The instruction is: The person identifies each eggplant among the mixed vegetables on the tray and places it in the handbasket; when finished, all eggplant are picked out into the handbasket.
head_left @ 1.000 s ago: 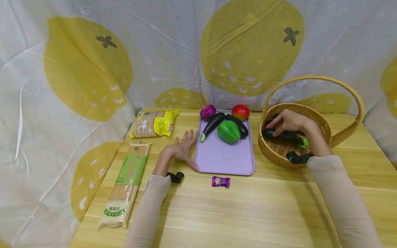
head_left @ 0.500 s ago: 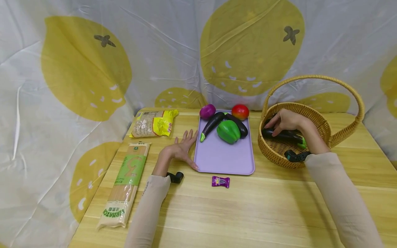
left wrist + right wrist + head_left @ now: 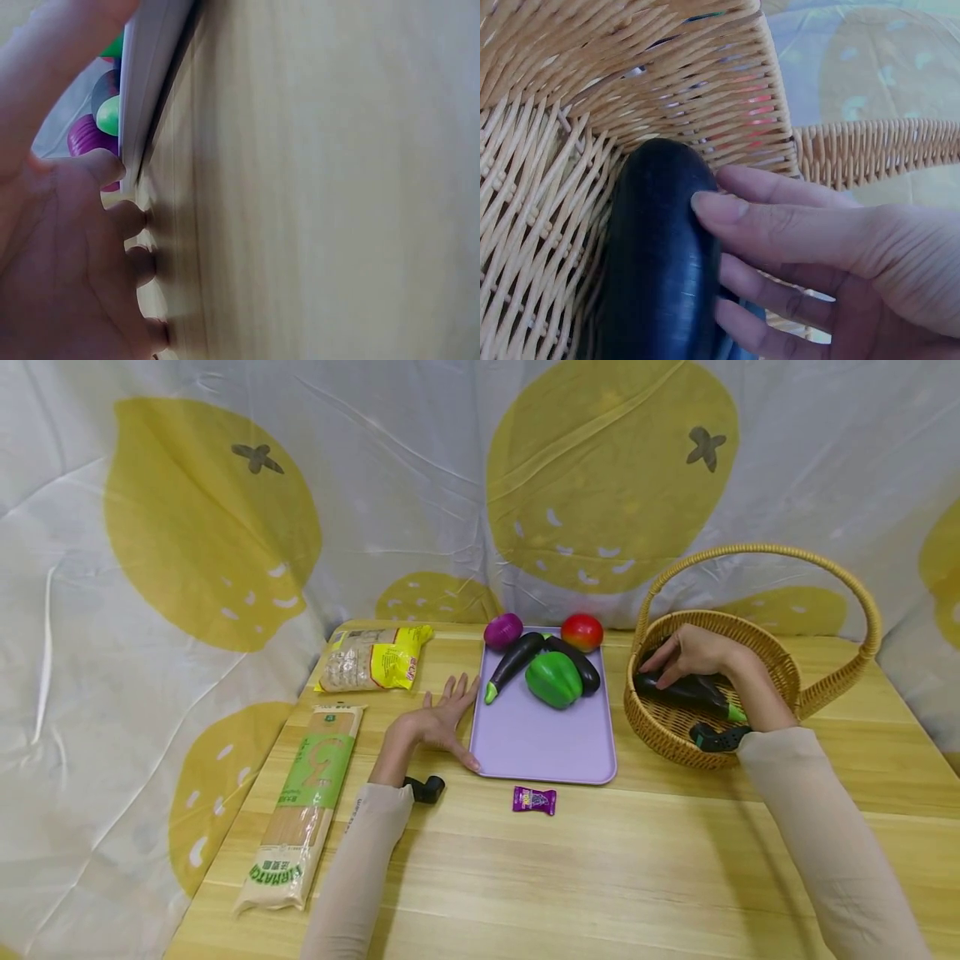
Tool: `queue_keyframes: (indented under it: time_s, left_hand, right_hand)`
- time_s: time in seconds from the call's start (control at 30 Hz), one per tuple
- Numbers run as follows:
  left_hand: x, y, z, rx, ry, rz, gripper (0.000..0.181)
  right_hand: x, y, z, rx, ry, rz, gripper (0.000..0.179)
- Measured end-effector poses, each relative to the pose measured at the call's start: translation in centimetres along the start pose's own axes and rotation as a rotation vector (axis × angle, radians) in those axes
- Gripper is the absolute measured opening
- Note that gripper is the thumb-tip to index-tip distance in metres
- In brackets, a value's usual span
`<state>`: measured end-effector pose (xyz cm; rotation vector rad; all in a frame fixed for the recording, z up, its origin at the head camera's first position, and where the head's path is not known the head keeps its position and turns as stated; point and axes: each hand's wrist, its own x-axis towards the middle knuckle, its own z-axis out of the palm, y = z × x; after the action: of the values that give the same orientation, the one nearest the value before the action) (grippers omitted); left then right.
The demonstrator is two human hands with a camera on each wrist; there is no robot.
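Note:
My right hand point(image 3: 693, 656) reaches down into the wicker basket point(image 3: 648, 735) and grips the blunt end of a dark eggplant point(image 3: 693, 695). In the right wrist view, the thumb lies on the glossy eggplant point(image 3: 656, 247) and the other fingers bend along its side. Another dark piece shows behind it, partly hidden by the fingers. My left hand point(image 3: 435, 725) is spread on the table, thumb and fingertips right at the left edge of the lilac tray point(image 3: 540, 747). On that tray are a green bell pepper point(image 3: 553, 679), two eggplants point(image 3: 515, 662), a purple onion point(image 3: 503, 630) and a red fruit point(image 3: 582, 632).
A small purple wrapped candy point(image 3: 534, 800) lies in front of the tray. At the left are a long pack of noodles point(image 3: 307, 802) and a yellow-and-clear food bag point(image 3: 375, 660). The basket's tall handle point(image 3: 765, 550) arches above my right hand. A lemon-print curtain point(image 3: 420, 485) hangs behind the table.
The eggplant under my right hand has turned slightly, its green stem end shifting a little. My right wrist has moved slightly left. The left hand and tray stay where they were.

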<state>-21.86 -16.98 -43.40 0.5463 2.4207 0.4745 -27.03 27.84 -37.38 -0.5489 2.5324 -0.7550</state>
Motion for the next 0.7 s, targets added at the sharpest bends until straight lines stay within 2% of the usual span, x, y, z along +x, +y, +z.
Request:
queue_keyframes:
  time_s: [0.2, 0.43, 0.5, 0.7]
  left_hand:
    - [-0.1, 0.0, -0.1, -0.007, -0.005, -0.007, 0.15]
    - [-0.1, 0.0, -0.1, 0.001, -0.002, 0.005, 0.151]
    - [-0.1, 0.0, -0.1, 0.004, -0.001, 0.01, 0.151]
    - [0.1, -0.1, 0.1, 0.005, -0.001, 0.002, 0.151]
  right_hand:
    - [-1.1, -0.4, -0.6, 0.042, 0.016, -0.003, 0.039]
    - [-3.0, -3.1, -1.8, -0.017, 0.063, -0.009, 0.037]
    - [-3.4, -4.0, -2.0, -0.006, 0.067, -0.018, 0.036]
    - [-3.6, -6.4, -1.8, -0.005, 0.081, -0.051, 0.037]
